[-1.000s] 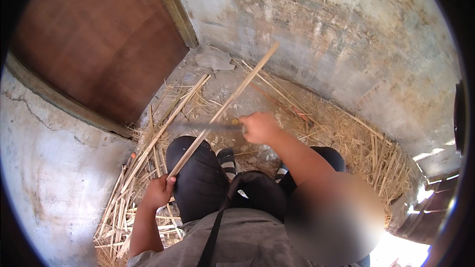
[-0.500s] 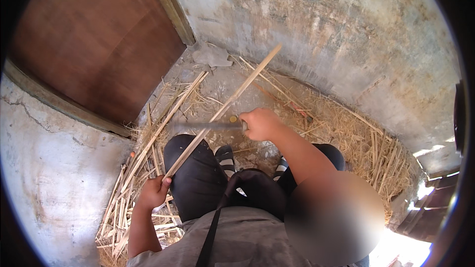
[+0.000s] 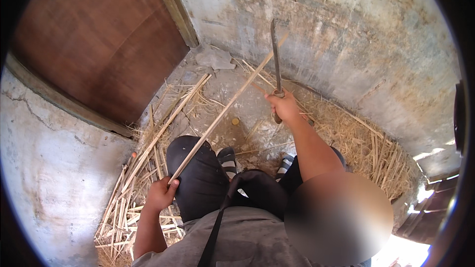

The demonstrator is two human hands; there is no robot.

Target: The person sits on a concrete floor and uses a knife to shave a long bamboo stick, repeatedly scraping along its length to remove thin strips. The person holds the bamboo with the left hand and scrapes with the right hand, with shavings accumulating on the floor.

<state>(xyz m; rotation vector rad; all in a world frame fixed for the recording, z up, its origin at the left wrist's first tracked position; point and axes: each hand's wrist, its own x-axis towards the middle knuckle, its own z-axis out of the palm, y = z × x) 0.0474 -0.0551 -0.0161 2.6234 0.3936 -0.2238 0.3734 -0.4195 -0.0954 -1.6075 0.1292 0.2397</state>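
Pale cane stalk (image 3: 222, 113) slants from the left hand (image 3: 159, 195), clamped on its lower end beside the knee, toward the wall. The right hand (image 3: 283, 108) grips a long knife (image 3: 275, 57), blade raised. Stripping appears underway; the next stroke likely requires controlled descent along the stalk.

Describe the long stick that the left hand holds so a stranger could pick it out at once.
Start at the brown wooden door in the pale wall, then drop to the straw-littered floor before the seated person's knees. The long stick rises slantwise from the left hand toward the blade raised in the right hand. Unlike the loose canes lying flat, it is lifted off the ground and held.
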